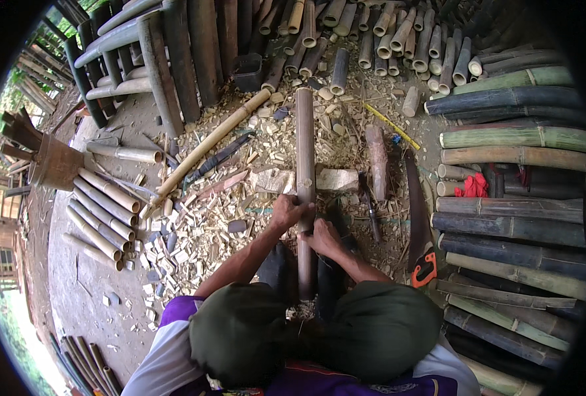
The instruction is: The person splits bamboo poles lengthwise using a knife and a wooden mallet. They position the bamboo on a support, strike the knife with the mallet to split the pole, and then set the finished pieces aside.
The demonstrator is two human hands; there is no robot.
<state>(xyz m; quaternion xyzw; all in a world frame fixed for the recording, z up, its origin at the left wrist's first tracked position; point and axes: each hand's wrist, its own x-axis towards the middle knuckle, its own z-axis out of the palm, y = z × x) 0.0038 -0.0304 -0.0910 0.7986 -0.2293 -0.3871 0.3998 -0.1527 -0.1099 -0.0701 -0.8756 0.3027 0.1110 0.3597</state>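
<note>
A long brown bamboo pole [305,142] runs lengthwise in front of me, from between my legs out over a pale, chopped wooden block [340,179]. My left hand [291,212] is closed round the pole from its left side, just nearer than the block. A little closer to me, my right hand [325,237] grips the same pole from the right; some of its fingers are hidden behind it. A dark-handled blade tool [372,214] lies right of the pole, and a thick wooden mallet-like piece [376,162] is farther out.
Wood chips [200,244] cover the floor. A handsaw with an orange handle [425,264] lies right, near stacked bamboo poles [511,228]. A yellow measuring stick [392,125] sits farther off. A pale bamboo pole [207,148], cut tubes [105,211] and a bucket [55,162] are left.
</note>
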